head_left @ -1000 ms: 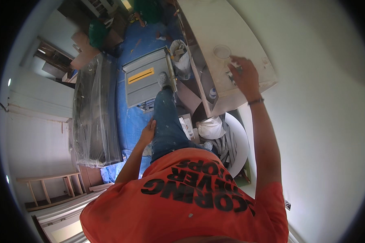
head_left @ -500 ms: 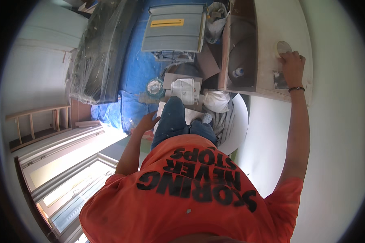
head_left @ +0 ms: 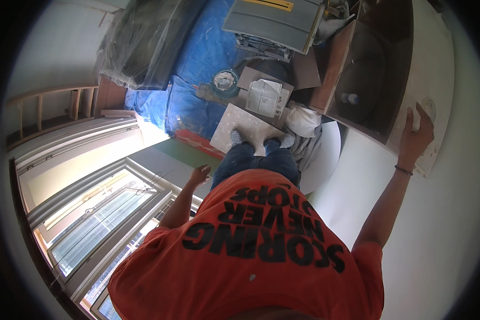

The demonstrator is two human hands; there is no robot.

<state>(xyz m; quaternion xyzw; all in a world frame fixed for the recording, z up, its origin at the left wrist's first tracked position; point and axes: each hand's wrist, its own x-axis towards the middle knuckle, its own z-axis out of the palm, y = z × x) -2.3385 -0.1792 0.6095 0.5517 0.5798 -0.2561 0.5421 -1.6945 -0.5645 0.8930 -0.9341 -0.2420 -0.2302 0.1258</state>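
Observation:
My right hand point(head_left: 414, 136) is raised with the arm stretched out. Its palm lies flat on the white top board point(head_left: 434, 64) of a brown cabinet, fingers spread, the fingertips next to a small round white disc point(head_left: 428, 109). It grips nothing. My left hand point(head_left: 200, 175) hangs beside my hip, fingers loosely apart and empty, above the grey-green floor. I wear an orange shirt and blue jeans, and my feet stand on a pale speckled tile point(head_left: 242, 129).
A grey table saw point(head_left: 274, 18) stands on a blue tarp point(head_left: 205, 50). Also there: a cardboard box with white paper point(head_left: 265, 97), a round teal tub point(head_left: 225, 82), a plastic-wrapped dark bulk point(head_left: 144, 37), a bottle point(head_left: 349, 98) in the cabinet, a white curved panel point(head_left: 325, 154), windows point(head_left: 106, 213) at left.
The view has swung, so the saw and tarp slid toward the top. My right hand stays on the white board by the disc. My left hand has lifted off my thigh.

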